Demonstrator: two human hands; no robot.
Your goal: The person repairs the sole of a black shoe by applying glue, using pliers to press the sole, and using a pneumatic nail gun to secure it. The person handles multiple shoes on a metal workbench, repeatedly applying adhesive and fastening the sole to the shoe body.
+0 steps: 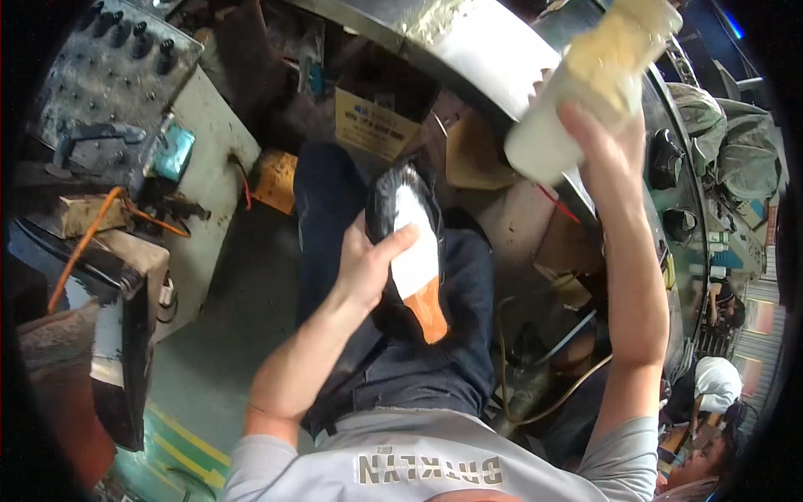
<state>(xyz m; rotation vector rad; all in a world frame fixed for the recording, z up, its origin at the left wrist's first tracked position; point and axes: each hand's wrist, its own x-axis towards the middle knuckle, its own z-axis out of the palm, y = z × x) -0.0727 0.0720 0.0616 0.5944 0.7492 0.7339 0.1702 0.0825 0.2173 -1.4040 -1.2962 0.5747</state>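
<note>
Left hand point(368, 263) clamped the black shoe point(410, 251) mid-frame; right hand point(606, 159), raised upper right, gripped a white bottle point(577, 92).

Grey-green floor point(242, 335) with yellow stripes; orange box point(274, 180) and grey machine base point(209, 167) standing on it.

One camera is sitting on the person's head and looking straight down, very close to the lap and arms. Its round fisheye picture is bending straight edges near the rim. No other view is sharing the scene.
</note>
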